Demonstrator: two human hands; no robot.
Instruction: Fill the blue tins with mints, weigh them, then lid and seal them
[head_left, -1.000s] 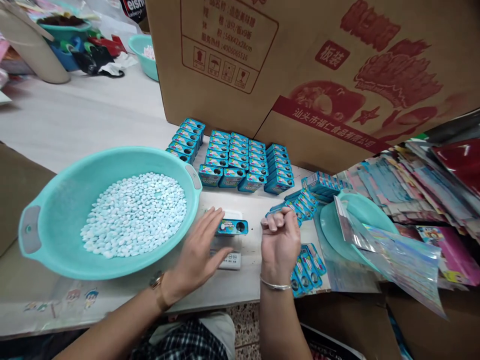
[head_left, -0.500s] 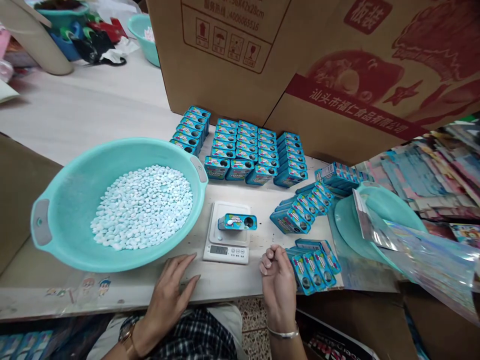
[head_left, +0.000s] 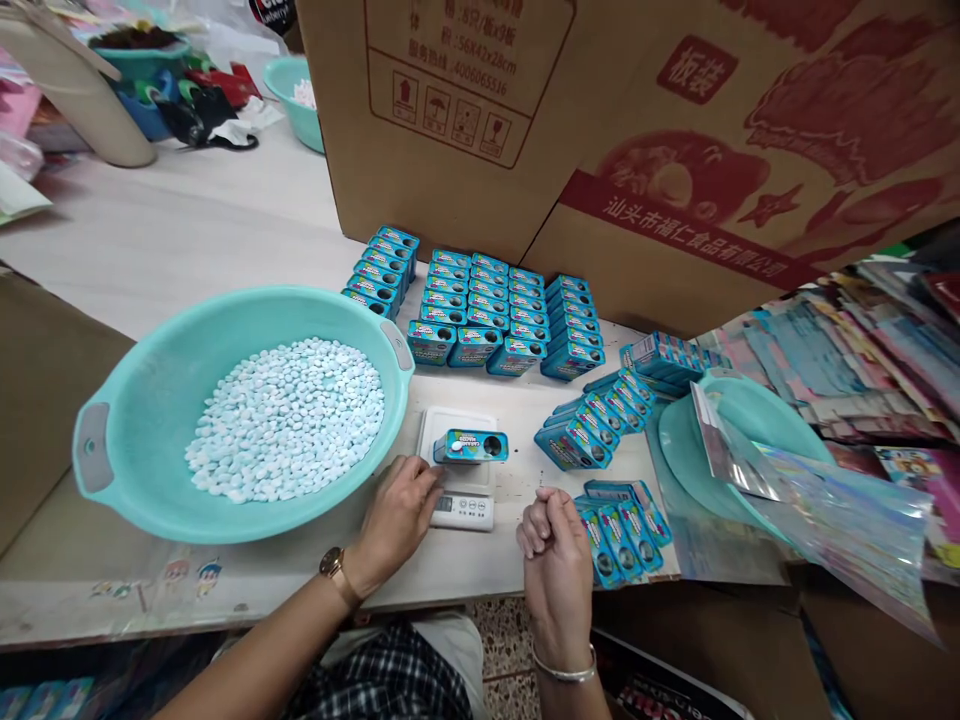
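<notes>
A white kitchen scale (head_left: 476, 513) carries one blue candy tin (head_left: 471, 445) with a white candy on its top near the left end. My left hand (head_left: 401, 510) reaches over the scale's left edge. Its fingers are pinched together on the platform, just below the tin; what they hold, if anything, is hidden. My right hand (head_left: 556, 530) rests palm up to the right of the scale, fingers curled closed, and I cannot see inside it. Left of the scale, a turquoise basin (head_left: 142, 400) holds a heap of pale blue and white candies (head_left: 289, 420).
Rows of blue tins (head_left: 476, 345) stand behind the scale, against a big cardboard box (head_left: 450, 190). More tins (head_left: 581, 435) lean in stacks to the right. Beside them sits a turquoise container (head_left: 682, 450) with clear plastic bags (head_left: 847, 510) over it.
My left hand has moved right and forward from the table onto the scale, its spread fingers now drawn together. My right hand stays curled in nearly the same place. The view has shifted slightly.
</notes>
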